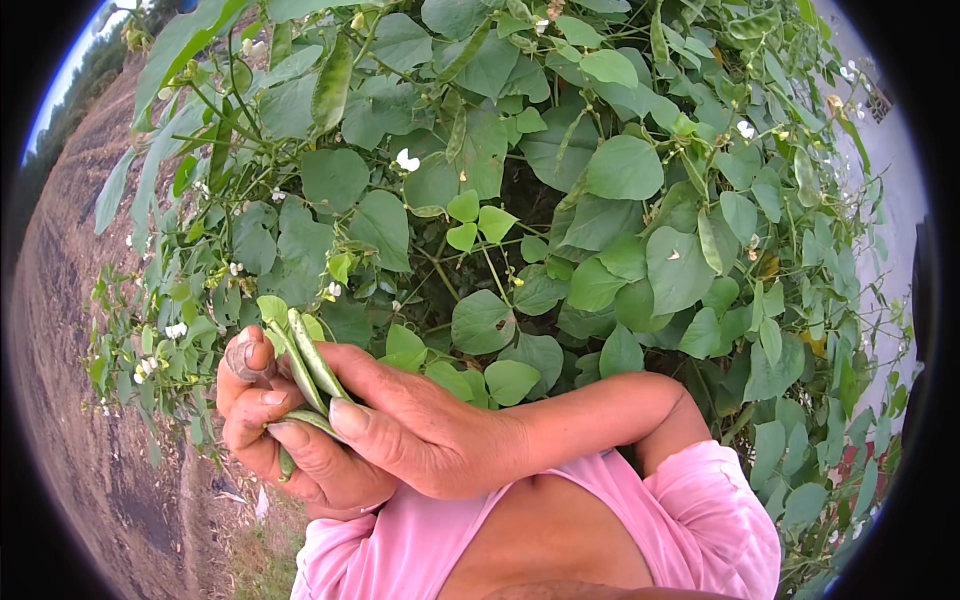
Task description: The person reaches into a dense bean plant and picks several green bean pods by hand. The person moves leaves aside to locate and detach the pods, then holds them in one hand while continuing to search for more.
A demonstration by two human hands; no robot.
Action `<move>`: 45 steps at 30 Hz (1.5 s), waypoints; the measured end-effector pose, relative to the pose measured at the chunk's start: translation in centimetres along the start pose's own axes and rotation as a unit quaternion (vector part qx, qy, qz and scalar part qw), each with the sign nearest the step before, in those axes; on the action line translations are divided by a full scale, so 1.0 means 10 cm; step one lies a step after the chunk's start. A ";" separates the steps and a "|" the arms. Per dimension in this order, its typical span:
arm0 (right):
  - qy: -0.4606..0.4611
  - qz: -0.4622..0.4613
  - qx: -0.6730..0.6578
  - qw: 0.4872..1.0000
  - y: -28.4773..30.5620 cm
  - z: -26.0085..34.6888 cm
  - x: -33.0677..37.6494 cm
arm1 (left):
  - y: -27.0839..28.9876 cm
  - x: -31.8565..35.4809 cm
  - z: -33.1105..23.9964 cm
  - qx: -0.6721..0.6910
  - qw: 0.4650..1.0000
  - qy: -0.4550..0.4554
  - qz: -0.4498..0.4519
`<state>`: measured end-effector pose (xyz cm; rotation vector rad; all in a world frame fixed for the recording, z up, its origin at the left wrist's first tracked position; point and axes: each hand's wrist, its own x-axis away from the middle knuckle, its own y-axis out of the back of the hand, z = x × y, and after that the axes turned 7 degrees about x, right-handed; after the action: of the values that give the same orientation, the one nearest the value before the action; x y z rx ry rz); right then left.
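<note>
The pods, flat green bean pods in a small bunch, sit at about eight o'clock in the view, their tips sticking up toward eleven o'clock past the knuckles. The left hand cups them from below, its fingers curled round the lower ends and its thumb up at the top of the bunch. The right hand lies across from three o'clock, its thumb pressed flat on the pods, pinning them against the left fingers. So both hands are closed on the same bunch, snugly, with no gap showing.

The right forearm runs out level toward three o'clock, then bends sharply at the elbow and drops into a rolled pink sleeve at five o'clock. Another pink sleeve covers the left wrist at six o'clock.

Behind the hands, filling twelve to four o'clock, is a dense bean vine with broad leaves, small white flowers and a hanging pod near eleven o'clock. Bare brown soil stretches off at nine o'clock.
</note>
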<state>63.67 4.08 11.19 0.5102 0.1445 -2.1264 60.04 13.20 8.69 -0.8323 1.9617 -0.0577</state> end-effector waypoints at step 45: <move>-0.186 -0.492 0.774 -0.353 1.79 5.06 3.95 | -1.07 0.55 0.96 0.266 0.659 0.469 0.524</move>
<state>43.25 -51.16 42.46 -0.2000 1.4756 0.0093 71.73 4.67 3.35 1.0283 2.8430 -0.4171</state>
